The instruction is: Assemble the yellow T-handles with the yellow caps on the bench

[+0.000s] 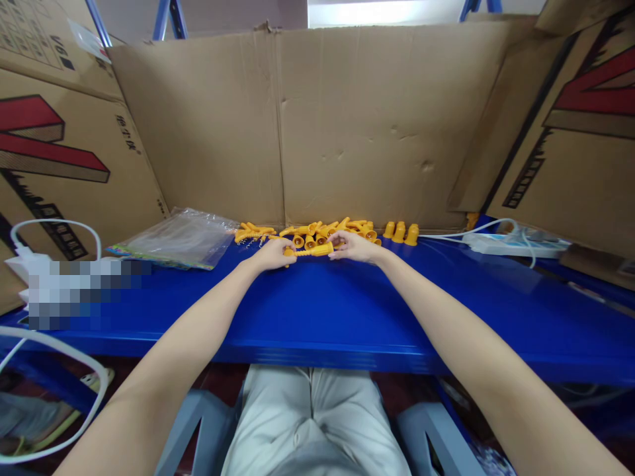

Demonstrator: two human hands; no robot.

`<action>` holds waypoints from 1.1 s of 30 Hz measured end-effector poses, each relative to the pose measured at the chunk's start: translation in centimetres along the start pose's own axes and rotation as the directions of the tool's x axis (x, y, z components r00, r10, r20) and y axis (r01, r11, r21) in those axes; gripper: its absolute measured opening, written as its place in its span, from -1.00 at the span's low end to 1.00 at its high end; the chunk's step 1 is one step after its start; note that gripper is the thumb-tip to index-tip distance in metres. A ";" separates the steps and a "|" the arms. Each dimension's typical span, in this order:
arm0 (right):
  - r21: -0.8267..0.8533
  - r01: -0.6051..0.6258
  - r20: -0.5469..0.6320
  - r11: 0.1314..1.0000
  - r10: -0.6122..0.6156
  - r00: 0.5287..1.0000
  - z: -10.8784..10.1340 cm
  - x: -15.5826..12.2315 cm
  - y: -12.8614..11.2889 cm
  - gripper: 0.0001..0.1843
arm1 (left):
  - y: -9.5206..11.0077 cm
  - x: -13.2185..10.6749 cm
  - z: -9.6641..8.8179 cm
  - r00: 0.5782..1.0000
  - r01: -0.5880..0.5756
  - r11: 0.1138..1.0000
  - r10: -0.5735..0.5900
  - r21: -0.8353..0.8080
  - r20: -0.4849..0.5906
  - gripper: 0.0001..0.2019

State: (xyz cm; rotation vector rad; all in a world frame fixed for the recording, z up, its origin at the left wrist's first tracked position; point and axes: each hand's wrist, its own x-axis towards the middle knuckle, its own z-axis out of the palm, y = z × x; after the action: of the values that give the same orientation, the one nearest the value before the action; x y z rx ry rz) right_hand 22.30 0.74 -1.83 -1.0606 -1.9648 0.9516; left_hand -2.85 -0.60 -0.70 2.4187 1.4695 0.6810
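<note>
My left hand (274, 253) and my right hand (353, 246) are stretched out over the blue table (317, 311), fingers closed on the two ends of one long yellow plastic part (311, 250) held level between them. Right behind the hands lies a heap of several yellow plastic parts (322, 231), spread along the foot of the cardboard wall. Three yellow cone-shaped pieces (399, 232) stand upright in a row just right of the heap.
Clear plastic bags (176, 239) lie at the back left. A white power strip (516, 246) with cables sits at the right, a white charger and cable (30, 254) at the left. Cardboard walls (317, 119) close in the table on three sides.
</note>
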 end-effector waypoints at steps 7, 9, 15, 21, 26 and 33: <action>0.112 -0.224 0.087 0.968 0.215 0.973 0.3 -0.8 -1.3 -0.77 | 0.3 -0.1 0.0 1.000 -0.020 1.000 0.020 -0.012 -0.006 -0.82; 0.129 -0.262 0.075 0.956 0.254 0.964 0.5 -0.9 -1.5 -0.76 | 0.3 -0.1 0.1 1.000 -0.025 1.000 0.025 -0.003 -0.008 -0.82; 0.147 -0.265 0.146 0.953 0.244 0.959 0.1 -1.0 -1.3 -0.74 | 0.1 0.1 0.1 0.998 -0.049 0.999 0.050 0.017 -0.028 -0.85; 0.155 -0.263 0.182 0.952 0.234 0.955 0.0 -1.1 -1.2 -0.81 | -0.3 0.2 0.2 0.997 -0.061 0.998 0.063 0.028 -0.045 -0.82; 0.158 -0.358 0.175 0.920 0.330 0.927 0.6 -1.3 -2.2 -0.58 | -0.2 0.1 0.3 0.998 -0.052 0.998 0.052 0.019 -0.047 -0.82; 0.206 -0.383 0.170 0.901 0.352 0.920 0.5 -1.1 -2.1 -0.60 | -0.2 0.2 0.5 0.999 -0.019 0.998 0.017 -0.060 -0.032 -0.84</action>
State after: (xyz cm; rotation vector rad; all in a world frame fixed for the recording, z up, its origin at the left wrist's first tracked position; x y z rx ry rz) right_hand 21.60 -1.22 -0.55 -1.2840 -1.7228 1.4530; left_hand -2.70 -0.31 -1.22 2.3891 1.4189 0.7591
